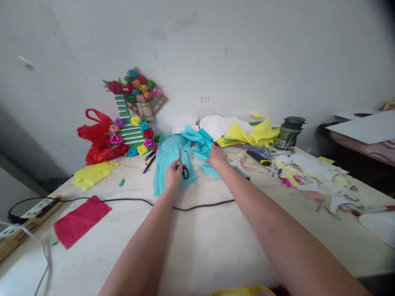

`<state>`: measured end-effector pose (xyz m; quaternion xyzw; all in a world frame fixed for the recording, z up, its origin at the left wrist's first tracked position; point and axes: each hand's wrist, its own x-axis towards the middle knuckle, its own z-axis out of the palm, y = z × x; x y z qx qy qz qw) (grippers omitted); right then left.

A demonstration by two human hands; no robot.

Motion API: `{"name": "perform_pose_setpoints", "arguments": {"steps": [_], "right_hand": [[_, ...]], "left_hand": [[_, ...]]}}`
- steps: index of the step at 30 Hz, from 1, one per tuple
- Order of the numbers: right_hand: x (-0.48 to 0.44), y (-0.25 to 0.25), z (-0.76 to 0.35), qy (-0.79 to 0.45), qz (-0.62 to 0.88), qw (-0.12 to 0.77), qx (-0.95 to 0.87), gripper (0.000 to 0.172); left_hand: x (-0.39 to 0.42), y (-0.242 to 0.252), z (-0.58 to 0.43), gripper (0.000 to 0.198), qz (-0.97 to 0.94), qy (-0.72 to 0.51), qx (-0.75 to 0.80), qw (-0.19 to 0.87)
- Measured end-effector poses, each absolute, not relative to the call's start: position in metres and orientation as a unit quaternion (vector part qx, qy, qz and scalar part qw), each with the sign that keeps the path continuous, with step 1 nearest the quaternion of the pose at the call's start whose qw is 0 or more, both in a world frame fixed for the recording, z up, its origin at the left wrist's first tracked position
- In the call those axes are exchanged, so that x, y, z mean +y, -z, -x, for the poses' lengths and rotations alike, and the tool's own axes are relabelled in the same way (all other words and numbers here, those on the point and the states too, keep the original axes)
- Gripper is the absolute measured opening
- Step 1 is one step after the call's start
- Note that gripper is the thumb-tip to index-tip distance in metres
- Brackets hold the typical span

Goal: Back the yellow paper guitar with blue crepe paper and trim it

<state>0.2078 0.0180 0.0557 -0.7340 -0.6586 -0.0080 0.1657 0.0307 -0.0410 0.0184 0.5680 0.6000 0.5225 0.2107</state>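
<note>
My left hand (173,174) is closed around black-handled scissors (182,164), blades pointing up and away over a sheet of light blue tissue paper (168,158) lying on the table. My right hand (217,157) rests on the crumpled right part of the same blue paper (200,148), fingers bent and pressing or pinching it. Both forearms reach out from the bottom of the view.
A black cable (132,200) crosses the pale table (203,246) to a power strip (27,213) at left. Red paper (80,220), yellow paper (92,173), a red bag (98,139), a paper-flower decoration (132,115), a dark jar (288,133) and paper scraps (308,172) lie around.
</note>
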Motion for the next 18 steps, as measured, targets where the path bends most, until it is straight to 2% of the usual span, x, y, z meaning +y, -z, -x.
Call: {"name": "perform_pose_setpoints", "arguments": {"steps": [4,7,10,13,18], "right_hand": [[0.026,-0.052,-0.208,-0.028,0.736,0.147,-0.66,0.06],[0.029,-0.048,-0.208,-0.013,0.733,0.152,-0.663,0.054],[0.03,-0.042,-0.206,-0.007,0.73,0.144,-0.668,0.054],[0.029,-0.042,-0.204,0.006,0.726,0.159,-0.669,0.047],[0.024,-0.068,-0.205,0.037,0.738,0.236,-0.631,0.057]], "left_hand": [[-0.045,-0.02,-0.029,0.034,-0.59,-0.423,0.687,0.029],[-0.046,-0.016,-0.028,0.029,-0.603,-0.365,0.708,-0.04],[-0.048,-0.014,-0.029,0.028,-0.623,-0.335,0.701,-0.085],[-0.052,-0.017,-0.032,0.031,-0.621,-0.345,0.695,-0.112],[-0.053,-0.022,-0.037,0.035,-0.644,-0.371,0.659,-0.115]]}}
